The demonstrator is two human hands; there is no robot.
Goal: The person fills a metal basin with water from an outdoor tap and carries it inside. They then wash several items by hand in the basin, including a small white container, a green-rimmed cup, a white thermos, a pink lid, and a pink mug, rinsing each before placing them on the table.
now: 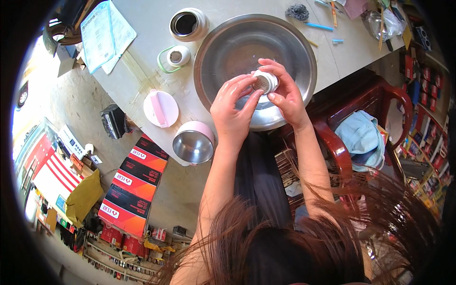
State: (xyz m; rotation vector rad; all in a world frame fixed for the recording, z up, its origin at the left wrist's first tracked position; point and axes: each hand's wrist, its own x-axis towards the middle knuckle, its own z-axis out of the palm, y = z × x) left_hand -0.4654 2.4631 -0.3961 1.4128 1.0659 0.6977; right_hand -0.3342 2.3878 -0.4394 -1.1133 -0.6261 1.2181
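Note:
My left hand (232,107) and my right hand (289,102) both grip a small white round fitting (263,83) with a perforated metal strainer in it, over the wide steel basin (242,45). Left of the basin stand an open white flask (187,23) and a smaller white cap (177,58) with a green loop. A pink lid with a pink handle (161,108) lies nearer me, beside a pink-rimmed steel container (193,145) at the table's edge.
On the grey table (133,61) are papers (102,35), a wire scourer (297,12) and blue pens (318,26). A wooden chair (339,149) holding light-blue cloth (358,135) stands at right. Stacked cartons (130,180) are on my lower left, shelves (422,156) at far right.

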